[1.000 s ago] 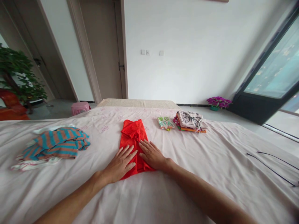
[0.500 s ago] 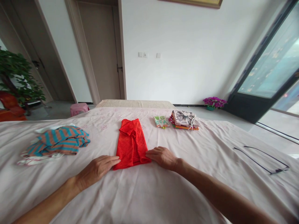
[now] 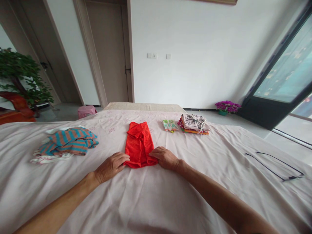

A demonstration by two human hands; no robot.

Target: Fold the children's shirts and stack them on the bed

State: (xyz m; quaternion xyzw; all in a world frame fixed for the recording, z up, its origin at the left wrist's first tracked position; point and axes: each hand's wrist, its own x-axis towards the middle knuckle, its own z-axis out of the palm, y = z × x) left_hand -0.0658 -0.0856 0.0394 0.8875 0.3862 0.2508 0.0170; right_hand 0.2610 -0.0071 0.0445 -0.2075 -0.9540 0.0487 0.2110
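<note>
Where the pale sheet (image 3: 156,201) stretches out in front of the person, a red garment (image 3: 139,143) lies lengthwise between two bare hands, its far end pointing toward the wall (image 3: 195,74). At its near left corner, the left hand (image 3: 111,166) has its fingers bunched together, pinching the edge, with the fingertips over the cloth. The right hand (image 3: 166,158) does much the same at the near right corner, its fingers close together and curled over onto the fabric. From where I stand, I can't tell how far either thumb reaches underneath. Most of the garment lies beyond the fingertips, and its near edge runs across the gap between the hands.

Well off to the left is a rumpled striped shirt (image 3: 73,138). Beyond the right hand sit a small folded cloth (image 3: 170,125) and, just beside it, a stack of folded clothes (image 3: 193,122). Farther right lie some glasses (image 3: 291,177).
</note>
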